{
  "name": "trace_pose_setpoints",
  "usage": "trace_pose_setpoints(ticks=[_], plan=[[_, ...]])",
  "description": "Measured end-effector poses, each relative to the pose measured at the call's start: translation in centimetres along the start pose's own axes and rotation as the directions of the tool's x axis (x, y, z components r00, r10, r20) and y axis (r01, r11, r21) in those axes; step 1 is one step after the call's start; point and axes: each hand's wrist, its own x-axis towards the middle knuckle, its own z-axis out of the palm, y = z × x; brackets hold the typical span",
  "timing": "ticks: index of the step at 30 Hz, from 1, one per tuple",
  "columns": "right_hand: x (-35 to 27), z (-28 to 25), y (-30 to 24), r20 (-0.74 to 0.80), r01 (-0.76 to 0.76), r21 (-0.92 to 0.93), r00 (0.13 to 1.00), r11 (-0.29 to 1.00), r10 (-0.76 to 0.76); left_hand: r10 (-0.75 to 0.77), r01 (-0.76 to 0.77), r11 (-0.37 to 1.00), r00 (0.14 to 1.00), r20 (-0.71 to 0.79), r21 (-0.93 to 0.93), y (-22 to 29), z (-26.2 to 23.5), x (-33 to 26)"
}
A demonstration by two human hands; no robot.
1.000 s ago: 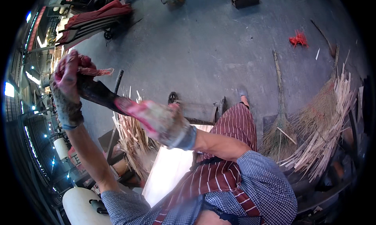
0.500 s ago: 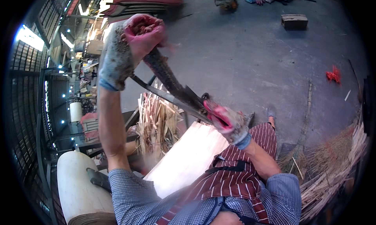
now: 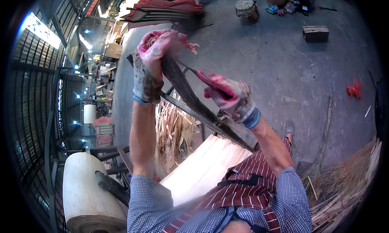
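Observation:
My left hand (image 3: 152,65), in a dirty white glove with a torn pink palm, is closed around the upper end of a long dark strip (image 3: 184,87). The strip slants down to the right and meets a dark metal bar (image 3: 233,133) that crosses above a pale wood veneer sheet (image 3: 202,166). My right hand (image 3: 231,93), gloved alike, is closed just right of the strip. From its fingertips a thin dark band (image 3: 187,66) runs up toward the left hand. What lies inside the right palm is hidden.
A big veneer roll (image 3: 89,188) stands at lower left beside a dark machine arm (image 3: 111,186). Loose wood strips (image 3: 174,129) hang beyond the sheet. At right are a broom (image 3: 320,152) and scrap wood (image 3: 344,192). A block (image 3: 315,33) and red twine (image 3: 354,89) lie on the floor.
My right hand has left the lower end of the dark strip and moved up, now with a thin band at its fingertips. The left hand has shifted right and slightly down in the picture.

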Motion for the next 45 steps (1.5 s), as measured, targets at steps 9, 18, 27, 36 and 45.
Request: trace_pose_setpoints(ticks=[9,18,27,36,45], plan=[[-1.1,0.1,-2.8,0.079,-0.043,-0.005,0.996,0.999,0.043,-0.182,0.115,0.952,0.959,-0.219,-0.285,1.8,1.0,-1.8],[2.2,-0.8,-3.8,0.161,-0.057,-0.202,0.983,0.978,0.091,-0.228,0.104,0.92,0.927,-0.298,-0.378,1.3,1.7,-0.7],[-4.0,-3.6,-8.0,0.417,-0.781,0.503,0.595,0.37,0.687,-0.201,0.089,0.806,0.971,-0.128,-0.585,0.4,1.2,-1.4],[-10.2,-0.3,-10.5,0.408,-0.786,0.611,0.41,0.09,0.816,0.176,-0.109,0.858,0.98,0.087,-0.502,-1.9,-0.7,-0.4],[-2.6,5.8,-11.5,0.173,-0.613,0.641,0.702,0.463,0.691,0.449,-0.457,0.748,0.883,-0.14,-0.482,-5.2,0.7,-1.3]])
